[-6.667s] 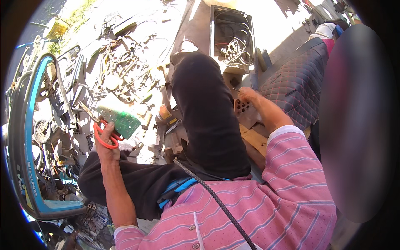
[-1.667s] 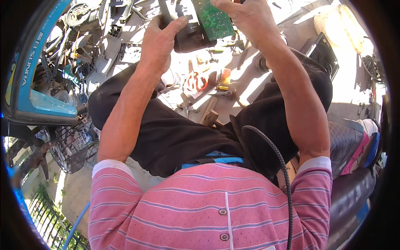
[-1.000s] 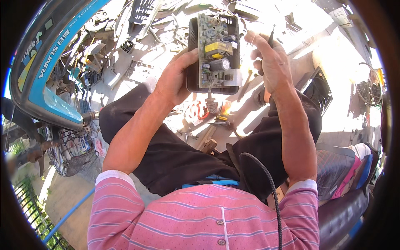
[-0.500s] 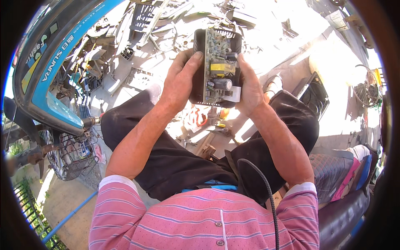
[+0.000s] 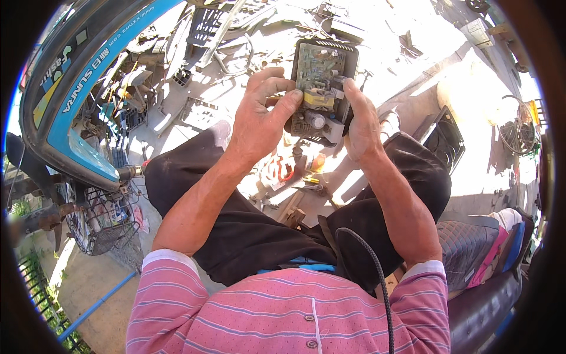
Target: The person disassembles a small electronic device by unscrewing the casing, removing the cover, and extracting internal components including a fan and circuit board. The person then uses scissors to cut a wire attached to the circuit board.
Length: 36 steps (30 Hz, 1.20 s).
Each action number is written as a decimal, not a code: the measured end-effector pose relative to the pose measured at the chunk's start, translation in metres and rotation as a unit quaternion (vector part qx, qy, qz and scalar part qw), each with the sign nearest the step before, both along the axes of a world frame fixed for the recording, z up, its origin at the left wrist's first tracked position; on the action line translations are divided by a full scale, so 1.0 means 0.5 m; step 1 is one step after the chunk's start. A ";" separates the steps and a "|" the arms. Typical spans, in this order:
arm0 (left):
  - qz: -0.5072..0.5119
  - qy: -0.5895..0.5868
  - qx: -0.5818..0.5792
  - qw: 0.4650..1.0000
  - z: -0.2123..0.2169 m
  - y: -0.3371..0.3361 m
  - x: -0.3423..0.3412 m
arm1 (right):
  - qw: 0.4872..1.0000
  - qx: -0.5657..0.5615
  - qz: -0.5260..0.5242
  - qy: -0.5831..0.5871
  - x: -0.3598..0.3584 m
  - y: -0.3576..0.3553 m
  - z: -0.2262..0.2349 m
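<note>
A green circuit board (image 5: 315, 65) with a yellow-wrapped transformer (image 5: 319, 99) and a round capacitor (image 5: 316, 121) sits in an open black plastic case (image 5: 351, 62), tilted in front of me. My right hand (image 5: 362, 127) grips the case along its right side, the thumb on the rim by the components. At the left edge of the board, my left hand (image 5: 259, 115) has its thumb pressed on it and its index finger bent close by. Its other fingertips are partly hidden. A white piece (image 5: 333, 131) shows at the case's lower end.
Below the case, pliers with red handles (image 5: 285, 174) and other small tools lie on the ground between my legs. Scrap parts (image 5: 206, 59) spread beyond. A blue and black vehicle panel (image 5: 88, 88) rises at the left, and a quilted seat (image 5: 469, 242) stands at the right.
The case has shifted right and turned, so the board's face shows more. My left hand has changed its hold, from the case's side to the board's edge. My right hand has moved slightly right.
</note>
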<state>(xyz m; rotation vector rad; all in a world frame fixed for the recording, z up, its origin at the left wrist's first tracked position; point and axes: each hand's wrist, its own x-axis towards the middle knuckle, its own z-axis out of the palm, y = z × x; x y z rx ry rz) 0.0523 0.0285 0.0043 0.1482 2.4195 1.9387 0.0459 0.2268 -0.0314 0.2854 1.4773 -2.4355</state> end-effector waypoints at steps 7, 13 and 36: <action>-0.005 -0.153 0.286 0.946 -0.016 -0.012 -0.008 | 0.996 0.064 -0.032 0.054 0.001 -0.004 0.005; 0.046 -0.191 0.442 0.875 0.012 -0.055 -0.022 | 0.998 -0.027 -0.049 -0.001 -0.015 0.012 -0.002; 0.042 -0.249 0.274 0.928 0.006 -0.013 -0.008 | 0.997 0.068 0.011 0.045 0.011 -0.007 -0.003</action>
